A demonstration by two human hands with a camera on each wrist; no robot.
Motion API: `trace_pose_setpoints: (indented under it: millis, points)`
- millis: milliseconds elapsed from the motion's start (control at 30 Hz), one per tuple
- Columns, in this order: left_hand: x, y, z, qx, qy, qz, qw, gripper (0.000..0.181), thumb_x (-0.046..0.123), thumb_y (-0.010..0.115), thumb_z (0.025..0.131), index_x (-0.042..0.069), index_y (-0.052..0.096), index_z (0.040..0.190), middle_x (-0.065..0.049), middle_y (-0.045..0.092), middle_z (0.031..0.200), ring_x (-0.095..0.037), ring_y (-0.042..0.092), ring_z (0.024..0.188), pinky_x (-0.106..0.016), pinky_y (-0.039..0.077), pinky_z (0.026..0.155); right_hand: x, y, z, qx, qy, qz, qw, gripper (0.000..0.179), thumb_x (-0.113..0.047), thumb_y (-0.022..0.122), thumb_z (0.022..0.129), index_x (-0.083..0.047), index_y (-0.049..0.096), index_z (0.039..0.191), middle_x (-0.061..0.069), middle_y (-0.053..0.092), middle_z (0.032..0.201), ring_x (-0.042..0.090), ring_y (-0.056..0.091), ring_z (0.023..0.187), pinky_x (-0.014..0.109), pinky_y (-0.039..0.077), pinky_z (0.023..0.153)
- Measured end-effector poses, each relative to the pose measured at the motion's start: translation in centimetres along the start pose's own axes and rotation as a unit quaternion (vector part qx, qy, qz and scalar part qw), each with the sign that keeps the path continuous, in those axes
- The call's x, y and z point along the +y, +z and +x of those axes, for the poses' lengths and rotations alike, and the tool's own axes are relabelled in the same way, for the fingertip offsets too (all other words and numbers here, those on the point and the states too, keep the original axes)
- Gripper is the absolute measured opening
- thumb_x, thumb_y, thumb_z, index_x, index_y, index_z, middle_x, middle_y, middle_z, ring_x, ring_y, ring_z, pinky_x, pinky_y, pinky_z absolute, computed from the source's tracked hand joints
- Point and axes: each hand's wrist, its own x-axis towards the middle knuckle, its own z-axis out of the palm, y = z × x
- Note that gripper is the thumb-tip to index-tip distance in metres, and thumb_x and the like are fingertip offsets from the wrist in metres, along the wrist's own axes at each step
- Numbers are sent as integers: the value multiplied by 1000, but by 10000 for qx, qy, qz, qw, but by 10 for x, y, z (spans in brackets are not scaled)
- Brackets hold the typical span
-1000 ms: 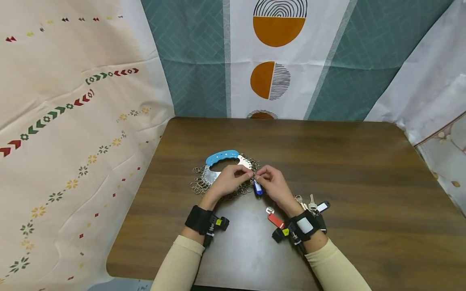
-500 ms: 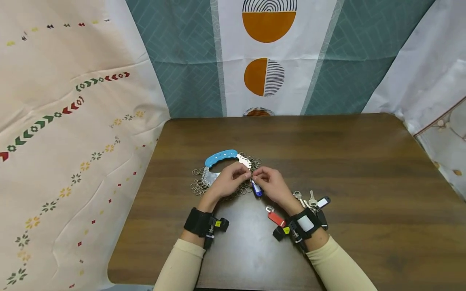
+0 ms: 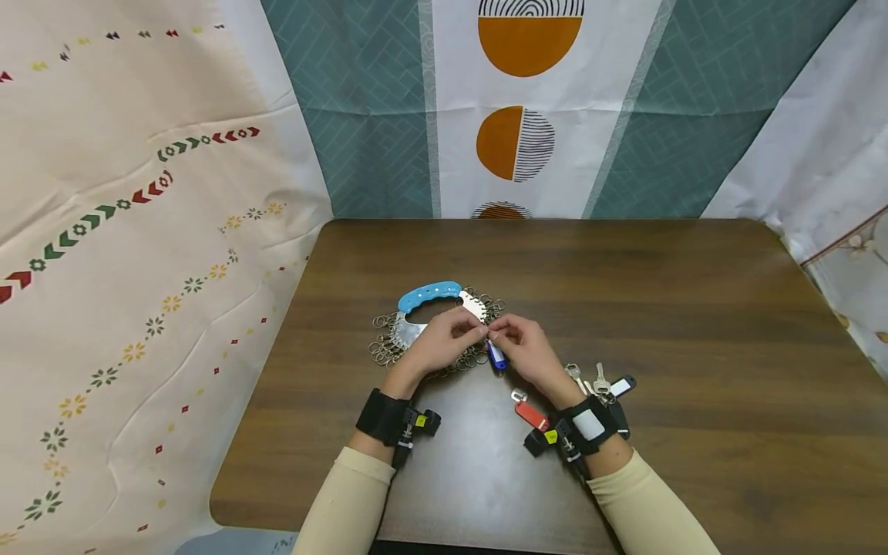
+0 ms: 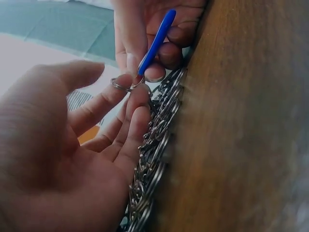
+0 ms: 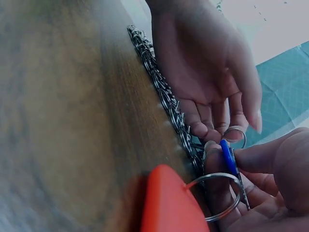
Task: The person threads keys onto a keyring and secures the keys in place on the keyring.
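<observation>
One blue tag (image 3: 497, 358), aslant lengthwise, pointing nearward

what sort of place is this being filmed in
Probably an indoor tabletop recording setup, though which kind of building I can't tell: a wood-grain table, patterned cloths hung around it, and black wrist straps carrying small devices.

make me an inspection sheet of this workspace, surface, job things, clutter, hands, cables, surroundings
Surface: brown wood-grain table, pale sheen between the forearms
Job's things: blue tag, metal ring, blue-handled ring holder
Clutter: red tag and keys near the right wrist strap
Hands: left hand holds the metal ring; right hand pinches the blue tag
Cables: black lead at the left wrist, full run unclear
Surroundings: patterned cloths behind and left of the table
</observation>
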Motion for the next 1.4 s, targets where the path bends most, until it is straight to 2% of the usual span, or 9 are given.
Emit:
trace_pose_setpoints:
  millis: [200, 300, 467, 800, 933, 1133, 1400]
  points:
    - [2, -2, 2, -123, 55, 346, 9993, 13, 27, 67, 107, 17, 75, 104, 4, 70, 103, -12, 66, 93, -35, 54, 87, 3, -2, -1, 154, -160, 174, 9996, 12, -2, 64, 105, 1, 70, 115, 16, 72, 98, 18, 65, 82, 24, 51, 72]
    - [2, -3, 2, -183, 26, 395, 9990, 11, 26, 68, 106, 18, 76, 107, 5, 72, 102, -10, 67, 95, -34, 54, 90, 2, -3, -2, 227, -135, 259, 9993, 12, -2, 64, 105, 2, 68, 116, 17, 73, 99, 18, 66, 82, 23, 52, 73]
    - [4, -5, 2, -290, 48, 387, 9988, 18, 28, 63, 109, 17, 76, 109, 4, 71, 101, -10, 66, 94, -33, 54, 89, 1, -3, -3, 362, -32, 326, 9988, 11, -1, 64, 105, 3, 67, 114, 18, 73, 99, 18, 67, 82, 23, 53, 73]
    - [3, -7, 0, -346, 167, 573, 9976, 19, 24, 60, 111, 16, 78, 112, 5, 72, 99, -10, 65, 95, -34, 52, 93, 3, -2, -3, 259, -45, 422, 9988, 12, -4, 67, 104, 3, 68, 113, 22, 72, 99, 19, 67, 81, 22, 52, 72]
    - [3, -7, -1, -320, 219, 667, 9970, 19, 24, 61, 110, 15, 78, 110, 4, 71, 98, -11, 64, 94, -34, 52, 92, 3, -1, -3, 264, -42, 444, 9987, 11, -4, 67, 104, 3, 68, 112, 20, 72, 98, 17, 66, 79, 22, 52, 71]
    - [7, -7, -3, -345, 141, 943, 9948, 19, 27, 59, 111, 17, 74, 106, 6, 70, 99, -9, 62, 90, -33, 51, 86, 4, 0, -3, 216, -24, 420, 9989, 9, -3, 67, 104, 2, 68, 111, 17, 72, 95, 16, 65, 77, 23, 51, 69]
    - [8, -7, -2, -338, 77, 990, 9945, 18, 25, 57, 112, 17, 72, 105, 4, 69, 98, -11, 62, 88, -33, 51, 85, 2, 1, -1, 162, -117, 470, 9987, 11, -5, 66, 105, 4, 68, 111, 23, 73, 97, 15, 66, 78, 22, 51, 69]
